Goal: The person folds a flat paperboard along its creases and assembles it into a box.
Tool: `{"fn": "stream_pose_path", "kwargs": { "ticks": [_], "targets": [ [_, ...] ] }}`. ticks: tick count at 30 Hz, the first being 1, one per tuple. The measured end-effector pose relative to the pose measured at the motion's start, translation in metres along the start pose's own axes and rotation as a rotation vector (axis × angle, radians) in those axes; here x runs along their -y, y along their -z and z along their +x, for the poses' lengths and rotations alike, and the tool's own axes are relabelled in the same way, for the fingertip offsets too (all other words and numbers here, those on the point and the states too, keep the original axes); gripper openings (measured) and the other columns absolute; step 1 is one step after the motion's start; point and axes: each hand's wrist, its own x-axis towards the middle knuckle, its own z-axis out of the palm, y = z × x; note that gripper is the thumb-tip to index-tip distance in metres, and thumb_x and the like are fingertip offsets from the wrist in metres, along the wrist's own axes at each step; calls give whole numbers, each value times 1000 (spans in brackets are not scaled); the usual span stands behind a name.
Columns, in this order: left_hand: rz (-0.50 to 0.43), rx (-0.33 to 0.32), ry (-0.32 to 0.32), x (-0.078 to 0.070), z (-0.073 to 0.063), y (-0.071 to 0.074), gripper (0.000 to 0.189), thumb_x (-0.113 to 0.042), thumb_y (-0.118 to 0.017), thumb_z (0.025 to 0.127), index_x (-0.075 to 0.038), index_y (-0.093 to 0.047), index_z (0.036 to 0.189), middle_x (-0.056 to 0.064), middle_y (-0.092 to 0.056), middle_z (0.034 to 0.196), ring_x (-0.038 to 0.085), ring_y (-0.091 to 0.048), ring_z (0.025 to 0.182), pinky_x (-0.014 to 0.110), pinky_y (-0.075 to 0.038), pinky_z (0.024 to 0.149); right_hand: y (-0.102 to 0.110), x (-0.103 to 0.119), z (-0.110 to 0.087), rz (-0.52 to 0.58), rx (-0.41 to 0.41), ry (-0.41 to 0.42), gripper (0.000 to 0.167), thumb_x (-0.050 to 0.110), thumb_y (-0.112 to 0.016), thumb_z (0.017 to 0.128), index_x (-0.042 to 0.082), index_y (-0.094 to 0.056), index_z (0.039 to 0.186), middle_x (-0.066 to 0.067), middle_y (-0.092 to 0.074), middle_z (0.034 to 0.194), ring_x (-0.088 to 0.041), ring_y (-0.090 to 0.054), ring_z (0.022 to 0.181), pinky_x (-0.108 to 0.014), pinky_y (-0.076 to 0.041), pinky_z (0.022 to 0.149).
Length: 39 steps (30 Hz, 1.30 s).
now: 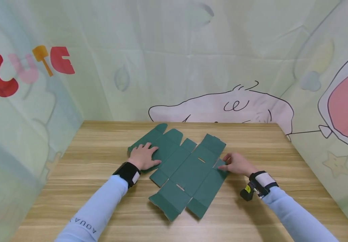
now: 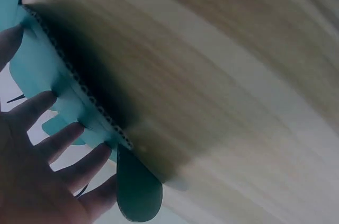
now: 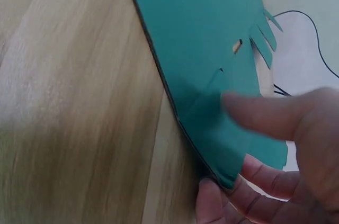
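A green cardboard sheet, an unfolded box (image 1: 189,171), lies on the wooden table with its flaps, creases and slots spread out. My left hand (image 1: 143,157) rests on its left panel, fingers spread wide. From the left wrist view, the fingertips (image 2: 42,102) touch the panel near its corrugated edge. At the right side my right hand (image 1: 237,164) holds a small corner flap. The right wrist view shows the fingers (image 3: 212,200) under the flap's edge and the blurred thumb (image 3: 259,113) over its top face.
The wooden table (image 1: 101,208) reaches back to a printed cloth backdrop (image 1: 174,60), with more cloth hanging at both sides. A strap with a small black camera (image 1: 246,193) sits at the right wrist; a black strap (image 1: 127,173) circles the left wrist.
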Motion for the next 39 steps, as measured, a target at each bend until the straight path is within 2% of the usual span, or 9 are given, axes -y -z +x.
{"fn": "stream_pose_path", "kwargs": {
  "ticks": [5,9,16,24,29,34,39],
  "targets": [
    [17,-6,10,0,-3,-3,69,-60,-56,96,-22,-46,152,17,-41,157,44,-44,140,63,-46,104,-2,3,6,12,8,6,29,16,-77,87,-4,-66,105,-13,-65,93,-21,-58,82,-30,-48,70],
    [27,1,16,-1,-8,-3,69,-60,-58,95,-21,-47,151,18,-41,156,43,-45,138,61,-48,103,0,3,11,30,16,26,25,11,-77,87,-5,-66,102,-14,-66,92,-21,-58,81,-30,-49,71],
    [35,0,21,-5,-24,3,68,-56,-63,94,-15,-52,147,21,-46,152,43,-52,131,57,-53,98,8,6,23,-22,22,50,26,8,-76,86,-7,-65,105,-25,-69,102,-27,-65,86,-41,-55,78],
    [19,35,23,-7,-43,5,66,-51,-65,94,-12,-52,146,21,-54,145,42,-61,124,53,-54,97,8,16,46,-134,-45,59,32,6,-75,85,-8,-65,113,-34,-66,113,-38,-65,98,-49,-56,83],
    [-30,63,-15,-10,-52,6,62,-47,-68,94,-8,-55,140,20,-61,136,40,-62,121,51,-54,99,8,24,57,-182,-83,46,36,5,-72,87,-8,-63,119,-32,-66,115,-39,-66,98,-51,-56,84],
    [-105,104,-46,-14,-59,6,51,-43,-70,93,-7,-61,128,16,-67,125,33,-64,116,45,-53,99,8,28,67,-201,-114,55,36,3,-69,87,-7,-62,122,-31,-65,117,-40,-65,99,-54,-56,84],
    [-145,148,-48,-17,-62,10,46,-42,-72,91,-7,-62,120,14,-69,119,29,-67,109,43,-55,95,6,30,73,-189,-130,65,42,2,-68,89,-7,-58,128,-33,-61,125,-45,-63,109,-57,-55,89]
  ]
}}
